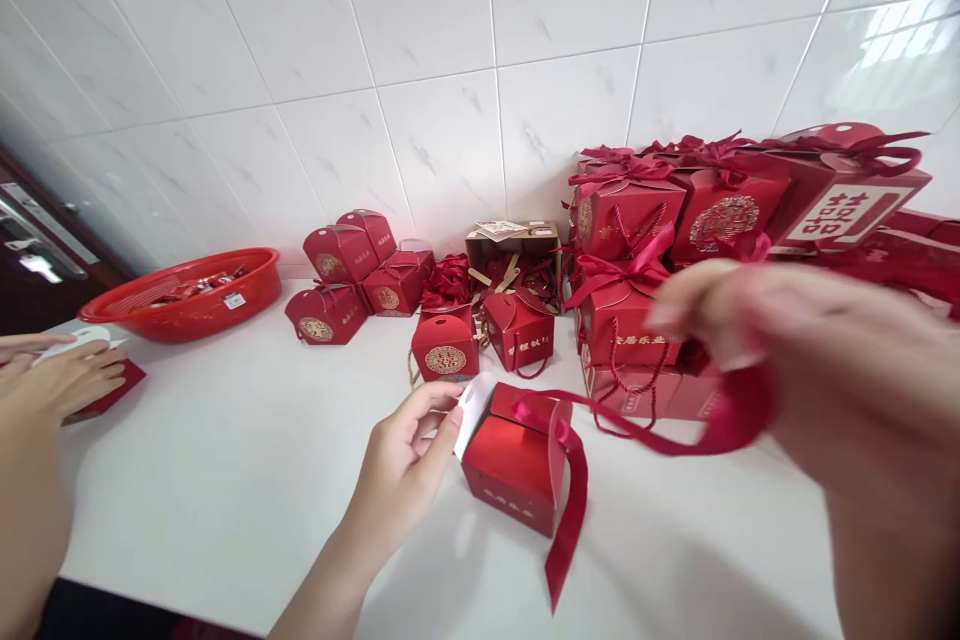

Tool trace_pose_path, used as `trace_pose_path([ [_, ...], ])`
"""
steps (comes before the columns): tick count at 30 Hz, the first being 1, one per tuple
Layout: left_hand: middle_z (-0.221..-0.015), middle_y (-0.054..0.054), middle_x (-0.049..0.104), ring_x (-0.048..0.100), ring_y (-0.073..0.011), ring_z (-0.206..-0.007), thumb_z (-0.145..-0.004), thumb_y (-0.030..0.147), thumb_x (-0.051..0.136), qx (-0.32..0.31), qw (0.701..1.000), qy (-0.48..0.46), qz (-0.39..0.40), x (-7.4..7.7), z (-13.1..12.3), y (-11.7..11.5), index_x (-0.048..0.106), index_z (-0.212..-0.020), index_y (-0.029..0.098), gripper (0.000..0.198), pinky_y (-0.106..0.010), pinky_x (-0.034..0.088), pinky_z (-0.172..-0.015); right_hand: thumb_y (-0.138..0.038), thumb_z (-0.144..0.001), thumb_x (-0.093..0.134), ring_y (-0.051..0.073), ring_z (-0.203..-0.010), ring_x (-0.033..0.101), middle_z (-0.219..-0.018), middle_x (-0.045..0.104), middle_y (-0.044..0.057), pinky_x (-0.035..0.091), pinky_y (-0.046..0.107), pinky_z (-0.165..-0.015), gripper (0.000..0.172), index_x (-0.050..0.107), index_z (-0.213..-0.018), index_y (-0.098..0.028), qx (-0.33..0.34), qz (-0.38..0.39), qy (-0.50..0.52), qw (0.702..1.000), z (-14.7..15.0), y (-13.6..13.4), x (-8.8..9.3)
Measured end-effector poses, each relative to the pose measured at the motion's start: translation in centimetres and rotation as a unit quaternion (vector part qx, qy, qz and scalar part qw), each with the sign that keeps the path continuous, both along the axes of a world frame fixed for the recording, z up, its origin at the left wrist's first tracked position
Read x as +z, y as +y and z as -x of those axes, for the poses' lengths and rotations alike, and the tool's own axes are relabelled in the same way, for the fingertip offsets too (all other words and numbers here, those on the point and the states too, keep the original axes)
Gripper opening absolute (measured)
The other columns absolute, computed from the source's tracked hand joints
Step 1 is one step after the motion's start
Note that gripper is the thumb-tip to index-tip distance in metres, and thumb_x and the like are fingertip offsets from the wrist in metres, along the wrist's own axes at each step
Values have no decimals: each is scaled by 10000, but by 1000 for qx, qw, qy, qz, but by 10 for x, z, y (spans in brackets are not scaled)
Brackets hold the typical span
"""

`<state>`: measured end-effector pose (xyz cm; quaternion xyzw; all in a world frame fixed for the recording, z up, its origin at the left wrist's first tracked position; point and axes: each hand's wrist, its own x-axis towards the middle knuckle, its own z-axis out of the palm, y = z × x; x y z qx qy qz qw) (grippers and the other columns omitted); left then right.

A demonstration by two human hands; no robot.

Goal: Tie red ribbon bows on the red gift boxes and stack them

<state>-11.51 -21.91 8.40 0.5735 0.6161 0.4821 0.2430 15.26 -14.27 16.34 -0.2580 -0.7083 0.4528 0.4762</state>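
1. Box (514,465) sits upright on the table (255,490). It is red, and its flap (474,408), white inside, sticks up on the left.
2. Ribbon (578,500) runs over the top of the box. One end hangs down at the right corner. The rest dips, then goes up to the right hand (802,340).
3. If the right hand pulls too hard, the ribbon could slip out, because the hanging end looks short.
4. A hard tug could also drag or tip the box, because it looks light.
5. If the left hand (412,445) squeezes too much, the flap could bend, because it looks like thin card. If it lets go, the box could turn with a pull.
6. The ribbon could snag on the stack (724,215), because it hangs close in front of it.
7. The left hand comes up from below, reaching up and to the right. Its grip pinches the flap between thumb and fingers.
8. The right hand is up in the air, right of the box, with bent fingers pointing left. Its grip holds the ribbon, but blur hides just where.
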Motion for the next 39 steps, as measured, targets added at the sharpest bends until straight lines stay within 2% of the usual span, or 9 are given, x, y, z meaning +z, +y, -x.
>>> trace_pose_path([
  [4,-963,-47,660,651,-178,-847,-905,374,519,-16,999,-45,6,-8,-8,-2,583,-1040,217,217,-264,541,-692,-360,-912,502,248,-1120,539,-1222,555,48,429,375,-931,302,592,-672,-201,119,47,-148,981,52,-3,-18],
  [7,-937,-37,641,641,-154,-788,-912,357,510,-22,997,-69,11,-10,-14,-6,552,-1077,219,219,-248,531,-665,-303,-915,471,270,-1315,382,-1252,558,70,348,406,-1036,294,545,-650,-196,146,40,-243,958,73,1,-36],
  [10,-901,-23,623,625,-132,-739,-917,341,503,-27,997,-74,5,-10,-18,-9,527,-1097,224,216,-227,517,-635,-260,-910,458,262,-1372,309,-1183,602,84,326,419,-1053,321,462,-595,-202,159,33,-289,944,78,2,-45],
  [16,-870,-14,627,601,-129,-677,-921,336,491,-22,999,-35,-7,-7,-21,-13,504,-1113,239,215,-224,495,-577,-242,-895,462,250,-1419,217,-1345,501,83,286,453,-1086,266,542,-644,-205,152,68,-319,933,73,1,-49],
  [24,-867,-1,636,627,-130,-760,-923,295,500,-54,998,2,-26,-10,-27,-28,479,-1089,270,168,-222,542,-698,-264,-890,466,262,-1395,265,-1331,513,78,279,440,-1092,258,574,-665,-202,156,81,-316,932,74,-1,-53],
  [28,-844,-5,597,615,-152,-770,-949,392,426,-66,996,-62,-6,-8,-26,-28,410,-1184,268,266,-279,567,-712,-250,-890,453,277,-1369,311,-1235,577,60,328,416,-1058,235,573,-692,-207,192,62,-317,927,73,-4,-48],
  [31,-797,-6,560,591,-158,-752,-956,435,368,-84,991,-97,44,-4,-26,-17,506,-1030,229,259,-294,560,-698,-248,-892,447,292,-1320,381,-1145,610,69,377,414,-1004,245,544,-671,-205,183,25,-326,927,75,-6,-48],
  [34,-716,11,523,534,-126,-640,-916,368,448,-98,991,-65,66,-1,-24,-7,541,-779,195,239,-234,491,-593,-252,-901,442,287,-1326,380,-1054,642,81,388,397,-991,269,520,-648,-205,167,-8,-329,929,78,-7,-48],
  [39,-732,-11,599,562,-155,-627,-854,303,472,-56,988,83,114,-6,0,-3,570,-755,193,177,-249,423,-556,-368,-916,475,266,-1284,437,-1202,605,77,406,361,-973,283,602,-719,-209,59,-42,-300,951,62,-11,-32],
])
